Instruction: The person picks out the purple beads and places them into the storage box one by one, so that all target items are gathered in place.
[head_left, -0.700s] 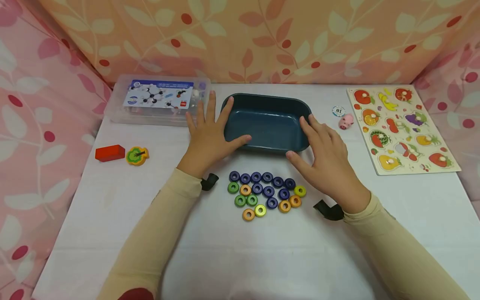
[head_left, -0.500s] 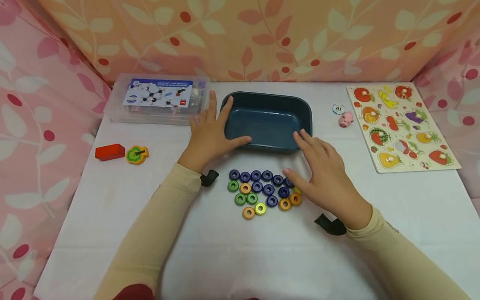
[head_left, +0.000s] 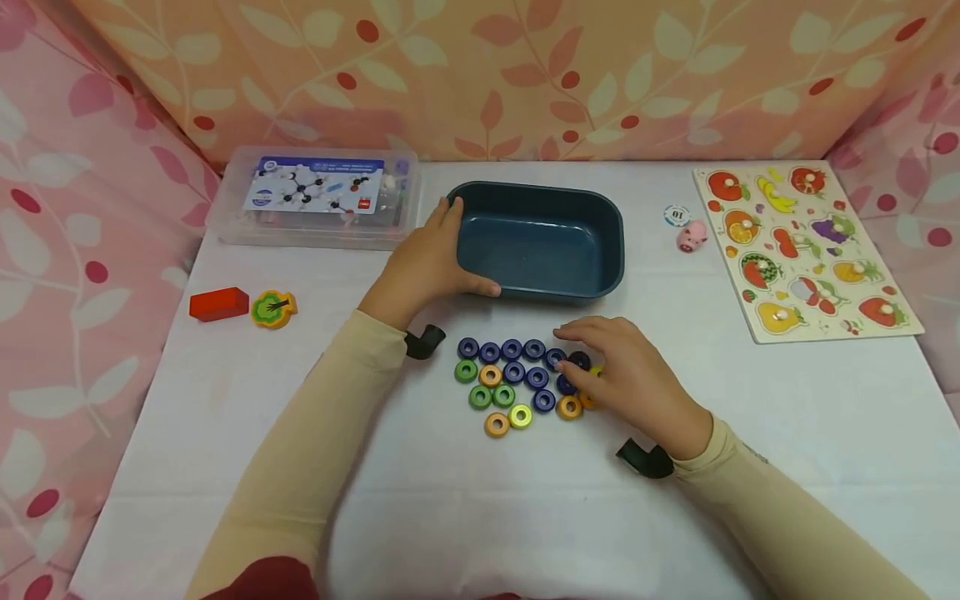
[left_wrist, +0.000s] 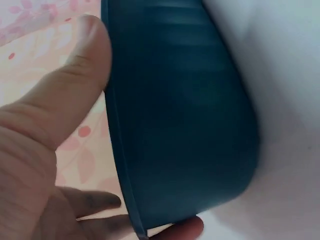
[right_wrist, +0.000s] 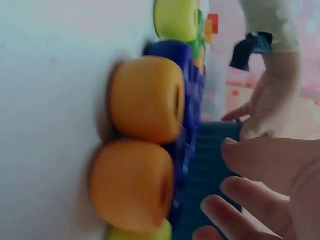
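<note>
A dark blue rectangular tray [head_left: 551, 297] lies at the back middle of the table. My left hand [head_left: 423, 265] holds its left end, the thumb along the near rim and the fingers round the far left corner. In the left wrist view the fingertips reach past the tray's wall [left_wrist: 180, 130]. Several ring-shaped beads [head_left: 513, 372] in purple, green, orange and yellow lie grouped in front of the tray. Over their right side hovers my right hand [head_left: 633, 379], fingers loosely bent, nothing between them. Two orange beads [right_wrist: 145, 100] show close up in the right wrist view.
A clear plastic case [head_left: 315, 229] stands back left. A red block [head_left: 219, 304] and a tree-shaped piece [head_left: 273, 309] lie at left. To the right are a chip [head_left: 677, 216], a pink pig figure [head_left: 692, 237] and a fruit puzzle board [head_left: 806, 250].
My right hand has left the tray's right end and come down toward me, over the beads. The left hand's spread fingers have drawn together at the tray's left end.
</note>
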